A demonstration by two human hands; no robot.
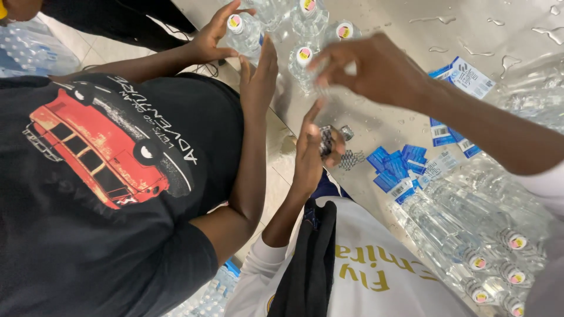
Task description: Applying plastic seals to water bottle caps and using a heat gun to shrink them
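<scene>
Right hand (376,70) reaches in from the right on a bare forearm. Its fingers are drawn together and bent down, with the tips just over the capped bottle (304,63). Blur hides whether they pinch anything or touch the cap.

That bottle is clear plastic and stands upright on the wet metal desk (411,23). Its long axis rises from the desk towards the camera, so the round white cap with a pink and yellow centre faces up. It sits at the fingertip end of the right hand, just left of the tips.

Left hand (310,154) is below the capped bottle, nearer the white shirt (376,276). It is curled shut around a small bunch of clear patterned sleeves (325,141), which stick out past the thumb. A few loose ones (351,158) lie on the desk just right of that hand.

More upright bottles (310,17) stand in a tight group behind and beside the capped bottle. A co-worker in a black printed T-shirt (100,194) has one hand (214,35) on the leftmost bottle of the group. That person's other hand (258,76) is held flat, fingers together, just left of the capped bottle.

Blue and white labels (399,167) are scattered on the desk, well to the lower right of the capped bottle. Beyond them, a row of lying bottles (470,240) points its caps towards the lower right.
</scene>
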